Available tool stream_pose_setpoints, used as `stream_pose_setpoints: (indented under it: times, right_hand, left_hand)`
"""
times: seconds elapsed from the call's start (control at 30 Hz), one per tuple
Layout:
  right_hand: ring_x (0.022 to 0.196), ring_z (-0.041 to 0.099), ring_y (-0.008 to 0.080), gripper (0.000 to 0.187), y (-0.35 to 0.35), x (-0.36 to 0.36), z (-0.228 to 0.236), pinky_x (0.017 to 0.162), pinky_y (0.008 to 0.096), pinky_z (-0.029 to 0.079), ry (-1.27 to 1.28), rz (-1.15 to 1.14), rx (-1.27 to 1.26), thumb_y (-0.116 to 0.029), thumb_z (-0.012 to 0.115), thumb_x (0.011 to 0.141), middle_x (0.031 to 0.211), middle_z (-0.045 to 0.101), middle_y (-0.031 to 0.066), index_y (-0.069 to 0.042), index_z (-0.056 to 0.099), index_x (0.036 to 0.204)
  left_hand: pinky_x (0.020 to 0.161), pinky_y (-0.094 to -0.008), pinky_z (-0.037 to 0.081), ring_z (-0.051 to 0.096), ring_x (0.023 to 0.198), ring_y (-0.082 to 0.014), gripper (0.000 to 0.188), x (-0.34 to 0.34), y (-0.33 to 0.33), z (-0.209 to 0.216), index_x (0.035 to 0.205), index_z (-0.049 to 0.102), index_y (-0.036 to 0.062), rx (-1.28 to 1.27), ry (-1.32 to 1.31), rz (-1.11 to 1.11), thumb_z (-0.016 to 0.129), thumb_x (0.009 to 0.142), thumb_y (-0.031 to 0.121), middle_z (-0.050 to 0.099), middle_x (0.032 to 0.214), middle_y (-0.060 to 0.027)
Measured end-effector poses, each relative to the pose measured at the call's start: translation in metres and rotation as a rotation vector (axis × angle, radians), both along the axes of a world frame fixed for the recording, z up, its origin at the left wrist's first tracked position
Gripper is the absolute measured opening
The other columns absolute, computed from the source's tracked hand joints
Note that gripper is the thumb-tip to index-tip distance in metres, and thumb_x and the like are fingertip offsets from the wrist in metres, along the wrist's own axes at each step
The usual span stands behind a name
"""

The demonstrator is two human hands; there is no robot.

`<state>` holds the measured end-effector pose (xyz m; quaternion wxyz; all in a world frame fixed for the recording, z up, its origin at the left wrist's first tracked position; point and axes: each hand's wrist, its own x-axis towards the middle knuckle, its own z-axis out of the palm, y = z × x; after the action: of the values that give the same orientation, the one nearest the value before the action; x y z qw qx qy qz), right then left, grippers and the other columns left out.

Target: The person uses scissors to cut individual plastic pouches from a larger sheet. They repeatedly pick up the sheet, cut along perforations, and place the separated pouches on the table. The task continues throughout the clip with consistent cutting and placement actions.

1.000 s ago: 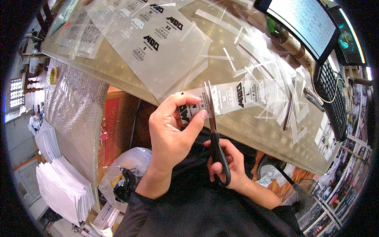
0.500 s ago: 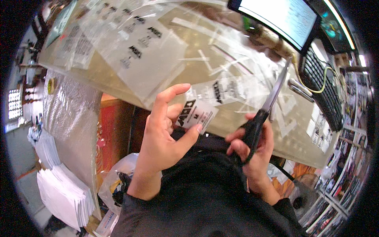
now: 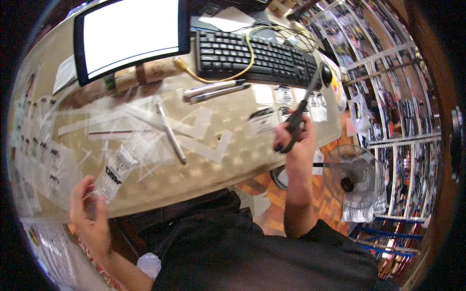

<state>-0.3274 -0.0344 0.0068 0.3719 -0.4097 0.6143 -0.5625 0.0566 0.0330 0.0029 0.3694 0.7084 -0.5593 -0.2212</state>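
My right hand [image 3: 297, 138] grips black-handled scissors [image 3: 297, 121], their blades pointing up and away over the keyboard's right part. Just left of that hand, a translucent label with bold black print [image 3: 262, 121] lies on the table, beside several smaller white labels [image 3: 285, 95]. Near the table's front left edge, my left hand [image 3: 90, 218] has thumb and fingers curved and apart, and I see nothing held between them. Its fingertips are close to the lower end of a printed translucent strip [image 3: 119, 167] on the table.
A monitor [image 3: 133, 34] stands at the back, with a black keyboard [image 3: 252, 56] and mouse [image 3: 326, 72] to its right. Pens [image 3: 216, 89], a white stick-like pen [image 3: 171, 133] and clear offcuts [image 3: 199, 126] lie on the table. A fan [image 3: 352, 177] stands on the floor at right.
The view has swung right. The printed label that was in my left hand is no longer there, and a similar one lies near my right hand. The right hand has moved right with the scissors.
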Motion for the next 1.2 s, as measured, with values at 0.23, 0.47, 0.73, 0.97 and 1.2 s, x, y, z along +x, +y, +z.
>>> stream_pose_setpoints:
  times: [0.23, 0.47, 0.73, 0.97, 1.2]
  right_hand:
    - [0.051, 0.054, 0.0112, 0.044, -0.007, -0.140, 0.000, 0.044, 0.0197, 0.038, 0.151, -0.395, -0.122, -0.005, 0.069, 0.075, 0.075, 0.056, 0.0032, -0.004, 0.045, 0.112]
    - [0.049, 0.053, 0.0105, 0.037, -0.008, -0.199, 0.018, 0.042, 0.0195, 0.038, 0.238, -0.513, -0.194, -0.005, 0.069, 0.076, 0.073, 0.055, 0.0021, -0.005, 0.047, 0.107]
    - [0.049, 0.053, 0.0096, 0.036, -0.025, -0.218, 0.022, 0.038, 0.0189, 0.032, 0.266, -0.490, -0.160, -0.006, 0.069, 0.076, 0.070, 0.056, 0.0014, -0.005, 0.048, 0.105]
    - [0.052, 0.055, 0.0117, 0.045, -0.045, -0.170, 0.003, 0.046, 0.0212, 0.043, 0.139, -0.340, -0.100, -0.002, 0.070, 0.074, 0.077, 0.060, 0.0066, -0.003, 0.045, 0.113]
    - [0.058, 0.058, 0.0139, 0.050, -0.078, -0.113, -0.026, 0.052, 0.0248, 0.046, 0.326, -0.235, 0.006, -0.006, 0.072, 0.072, 0.081, 0.064, 0.0121, 0.001, 0.047, 0.114]
  left_hand:
    - [0.106, -0.0394, 0.026, 0.039, 0.124, -0.0291, 0.047, 0.017, 0.009, -0.022, 0.125, 0.050, 0.0026, 0.084, -0.434, -0.071, 0.057, 0.079, 0.004, 0.044, 0.131, -0.0140]
    - [0.102, -0.0376, 0.031, 0.042, 0.121, -0.0290, 0.039, 0.017, 0.011, -0.032, 0.119, 0.054, -0.0026, 0.040, -0.413, -0.054, 0.056, 0.080, 0.002, 0.045, 0.130, -0.0135]
    - [0.103, -0.0377, 0.030, 0.041, 0.122, -0.0284, 0.036, 0.020, 0.011, -0.035, 0.117, 0.055, -0.0036, 0.017, -0.404, -0.073, 0.056, 0.082, 0.003, 0.046, 0.129, -0.0137]
    - [0.104, -0.0394, 0.027, 0.040, 0.122, -0.0295, 0.043, 0.010, 0.009, -0.034, 0.125, 0.050, -0.0006, 0.007, -0.487, 0.004, 0.053, 0.082, 0.005, 0.045, 0.131, -0.0143]
    - [0.103, -0.0395, 0.028, 0.041, 0.122, -0.0299, 0.042, 0.009, 0.009, -0.034, 0.123, 0.052, -0.0001, -0.001, -0.461, 0.000, 0.053, 0.081, 0.006, 0.045, 0.131, -0.0148]
